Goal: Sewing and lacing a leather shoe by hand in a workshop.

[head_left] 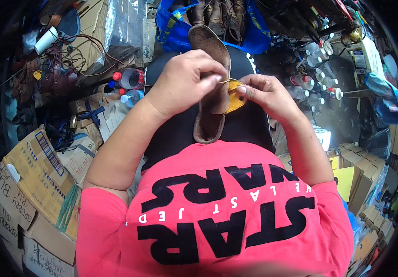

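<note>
Even, soft daylight falls on the pink shirt [217, 203], bright and nearly shadowless, while clutter above and to either side of it sinks into dimness. Around the shirt the fisheye bends box edges and ends in a black rim; its lower hem is blurred.

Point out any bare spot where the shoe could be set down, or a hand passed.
The only bare patch is the black-clothed lap, bordered by the brown shoe, the right hand and the red shirt. Left of the left hand, bottles and cardboard boxes crowd in; more bottles crowd the right.
</note>
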`<act>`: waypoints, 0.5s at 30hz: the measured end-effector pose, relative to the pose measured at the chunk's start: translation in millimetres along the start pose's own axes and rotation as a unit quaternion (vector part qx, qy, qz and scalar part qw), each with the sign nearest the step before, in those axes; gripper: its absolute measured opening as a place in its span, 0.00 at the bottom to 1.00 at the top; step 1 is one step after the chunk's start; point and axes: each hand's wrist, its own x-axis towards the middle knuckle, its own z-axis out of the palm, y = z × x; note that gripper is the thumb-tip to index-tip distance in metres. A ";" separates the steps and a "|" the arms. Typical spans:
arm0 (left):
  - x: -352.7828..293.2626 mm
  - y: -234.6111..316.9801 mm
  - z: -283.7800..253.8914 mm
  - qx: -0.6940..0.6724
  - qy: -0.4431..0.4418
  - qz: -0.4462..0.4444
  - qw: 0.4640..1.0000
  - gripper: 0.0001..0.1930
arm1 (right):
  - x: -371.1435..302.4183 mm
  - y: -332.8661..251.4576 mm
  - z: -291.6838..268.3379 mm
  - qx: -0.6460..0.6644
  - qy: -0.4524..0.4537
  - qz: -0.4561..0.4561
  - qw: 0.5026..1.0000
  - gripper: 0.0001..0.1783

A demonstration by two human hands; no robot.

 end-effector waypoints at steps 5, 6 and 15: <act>10.0 10.5 5.9 0.161 -0.047 0.070 0.983 0.07 | -1.3 -2.9 4.4 0.001 -0.003 -0.019 1.000 0.14; 12.3 11.6 6.0 0.197 -0.058 0.085 0.975 0.05 | -2.3 -3.0 5.3 0.004 0.002 -0.034 0.999 0.14; 6.5 14.4 1.1 0.267 -0.081 0.096 0.955 0.03 | -7.3 -10.0 26.0 -0.089 0.061 -0.060 0.992 0.12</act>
